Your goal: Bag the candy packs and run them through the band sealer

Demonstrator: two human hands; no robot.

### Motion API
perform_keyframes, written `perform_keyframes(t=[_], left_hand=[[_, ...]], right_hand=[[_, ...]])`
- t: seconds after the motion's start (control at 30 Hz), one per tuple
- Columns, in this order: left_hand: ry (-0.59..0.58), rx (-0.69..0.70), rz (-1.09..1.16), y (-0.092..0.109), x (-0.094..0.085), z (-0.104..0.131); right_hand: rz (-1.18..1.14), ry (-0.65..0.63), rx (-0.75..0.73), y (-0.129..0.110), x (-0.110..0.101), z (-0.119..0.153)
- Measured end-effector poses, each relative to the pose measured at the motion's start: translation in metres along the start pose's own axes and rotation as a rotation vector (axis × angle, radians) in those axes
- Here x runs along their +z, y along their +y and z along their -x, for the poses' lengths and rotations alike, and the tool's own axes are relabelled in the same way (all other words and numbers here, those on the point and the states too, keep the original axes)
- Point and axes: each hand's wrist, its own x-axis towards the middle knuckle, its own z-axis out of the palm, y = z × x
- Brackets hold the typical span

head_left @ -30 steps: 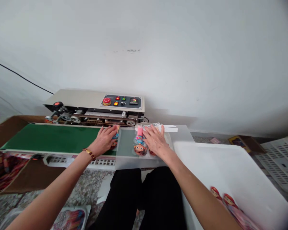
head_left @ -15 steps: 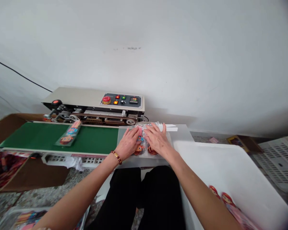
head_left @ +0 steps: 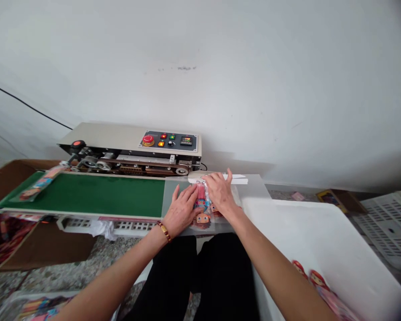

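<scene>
A clear plastic packet [head_left: 203,206] with pink sticks and a cartoon face lies on the plate right of the belt. My left hand [head_left: 180,210] rests along its left side, fingers stretched out, fingertips touching it. Over a second similar packet [head_left: 216,211], partly hidden, lies my right hand [head_left: 219,192]. Its fingers are spread, one raised, the others bent down on the plastic near the top edges. On the far left of the green belt [head_left: 113,194] sits another packet [head_left: 42,183], tilted, its top by the sealing machine [head_left: 133,142].
A white tub [head_left: 287,232] with red-haired cartoon pieces [head_left: 317,279] stands at my right. Under the belt's left end is a cardboard box [head_left: 60,245] of packets. A tray [head_left: 10,303] of packets is at lower left, and a white crate [head_left: 384,227] at far right.
The packet on the belt has travelled left to the belt's end. The packet under my hands has come slightly toward me and right, showing more of its front.
</scene>
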Motion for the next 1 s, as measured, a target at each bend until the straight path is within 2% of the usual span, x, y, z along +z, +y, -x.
perform_keyframes(t=[0.13,0.27,0.37,0.47,0.6,0.73,0.8,0.9,1.0], left_hand=[[0.031,-0.045,0.047,-0.008,-0.003,-0.001],[0.079,-0.148,0.029,-0.017,-0.009,-0.003],[0.05,-0.01,0.005,-0.012,-0.01,-0.004],[-0.027,0.141,-0.032,-0.002,-0.005,-0.005],[-0.044,0.048,-0.094,-0.004,0.003,-0.008],[-0.043,0.01,-0.03,-0.017,-0.004,-0.008],[-0.008,-0.128,0.014,-0.021,-0.011,-0.012],[0.033,-0.469,-0.031,-0.021,-0.02,-0.023],[-0.015,-0.581,-0.049,-0.016,-0.022,-0.035]], right_hand=[[-0.061,0.134,-0.043,0.006,-0.005,0.011],[-0.32,0.333,0.06,0.012,-0.013,0.014],[-0.577,0.495,0.176,0.025,-0.014,0.015],[-0.706,0.554,0.257,0.039,-0.009,0.017],[-0.727,0.504,0.302,0.044,-0.001,0.021],[-0.565,0.359,0.34,0.038,-0.004,0.02],[-0.401,0.231,0.37,0.034,-0.01,0.017],[-0.186,0.074,0.359,0.029,-0.018,0.013],[-0.06,0.001,0.319,0.024,-0.025,0.009]])
